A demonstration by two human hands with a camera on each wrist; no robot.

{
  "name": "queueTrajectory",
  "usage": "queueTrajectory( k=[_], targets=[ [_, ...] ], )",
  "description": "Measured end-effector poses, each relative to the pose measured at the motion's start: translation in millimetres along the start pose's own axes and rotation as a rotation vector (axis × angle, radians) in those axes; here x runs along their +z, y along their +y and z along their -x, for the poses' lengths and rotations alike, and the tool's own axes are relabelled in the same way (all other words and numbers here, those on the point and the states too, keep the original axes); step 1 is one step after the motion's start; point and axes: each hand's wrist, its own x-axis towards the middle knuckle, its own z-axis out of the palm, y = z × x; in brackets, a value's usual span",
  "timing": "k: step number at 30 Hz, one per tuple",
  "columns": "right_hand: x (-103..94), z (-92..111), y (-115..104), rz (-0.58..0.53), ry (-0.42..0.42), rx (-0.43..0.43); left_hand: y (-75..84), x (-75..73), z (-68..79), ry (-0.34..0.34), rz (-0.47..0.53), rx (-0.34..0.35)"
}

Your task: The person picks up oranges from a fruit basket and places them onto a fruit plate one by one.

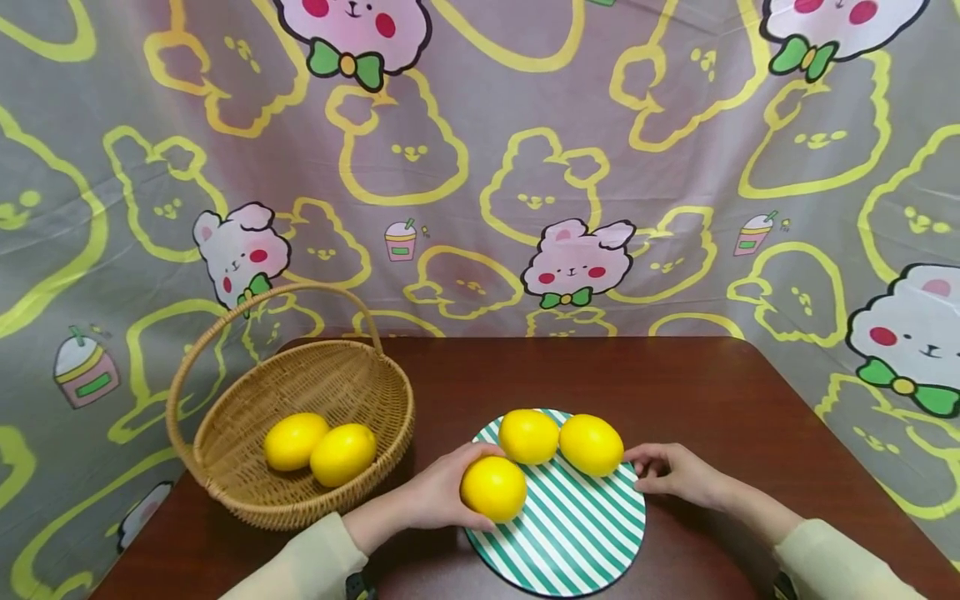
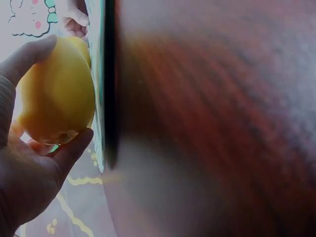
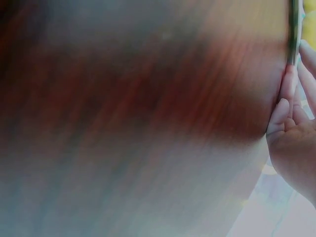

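My left hand (image 1: 442, 492) grips a yellow lemon (image 1: 493, 490) over the left edge of a round green-and-white striped board (image 1: 562, 546). In the left wrist view, thumb and fingers curl round the lemon (image 2: 59, 94) close to the board's surface; contact with it cannot be told. Two more lemons, one left (image 1: 528, 436) and one right (image 1: 592, 445), lie side by side on the board's far part. My right hand (image 1: 678, 475) holds the board's right rim with bent fingers, near the right lemon. The right wrist view shows its fingers (image 3: 289, 86) at that rim.
A wicker basket (image 1: 401, 429) with a tall arched handle stands on the left, with two lemons inside, one left (image 1: 296, 442) and one right (image 1: 342, 455). The brown table (image 1: 720, 383) reaches back to a patterned curtain (image 1: 480, 167) that also hangs at both sides.
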Motion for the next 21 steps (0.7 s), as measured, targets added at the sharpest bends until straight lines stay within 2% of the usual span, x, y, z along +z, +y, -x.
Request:
queueTrajectory(
  k=[12, 17, 21],
  targets=[
    [0.8, 0.5, -2.4, -0.016, -0.002, -0.002, -5.0, 6.6, 0.4, 0.006, 0.036, -0.035],
    [1.1, 0.3, 0.1, -0.017, -0.001, -0.015, -2.5, 6.3, -0.3, -0.002, 0.021, -0.059],
    [0.8, -0.3, 0.9, -0.017, -0.005, -0.003, -0.7, 4.8, -1.6, -0.001, -0.001, -0.049]
  ],
)
